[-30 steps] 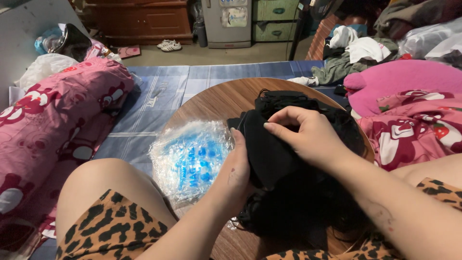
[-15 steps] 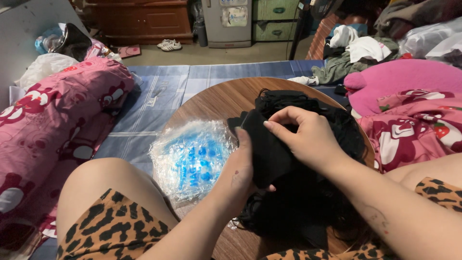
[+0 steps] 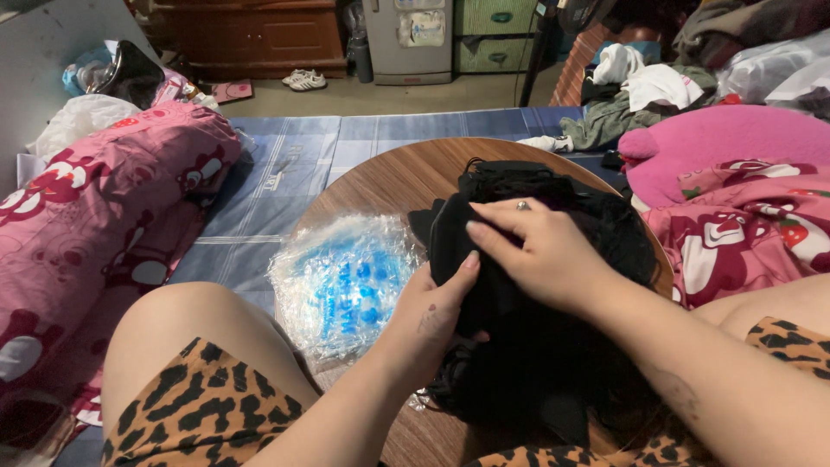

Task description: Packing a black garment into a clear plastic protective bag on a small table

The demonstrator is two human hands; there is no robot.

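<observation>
Right now a black garment (image 3: 484, 268) is sitting bunched on the near half of a round wooden table (image 3: 380, 186), on top of a loose pile of more black clothes (image 3: 553, 372) that is spreading toward the person's lap. The left hand (image 3: 437, 316) is coming up from below, its thumb pressing into the cloth's left edge with the fingers hidden behind the fabric, so it is gripping the piece closed. The right hand (image 3: 540, 251) is curling over the top, fingertips pinching a fold, a ring showing on one finger. As a judgement, the soft cloth is likely to slump or slide out of shape if either pinch is loosening, because nothing stiff is supporting it; and the dark pile below is making it easy to catch a second piece along with the first. A crinkled clear plastic bag with blue printing (image 3: 341, 281) is lying just beside the left hand, touching the table's edge, and a sweep of the wrist could be pushing it off toward the leopard-print shorts (image 3: 199, 415). Around the table a blue striped mat (image 3: 285, 182) is covering the floor, a pink patterned bolster (image 3: 104, 225) is lying on the left, pink bedding (image 3: 735, 216) on the right, and farther back wooden cabinets (image 3: 251, 39), a pair of shoes (image 3: 304, 79) and heaped clothes (image 3: 640, 95) are filling the room.
</observation>
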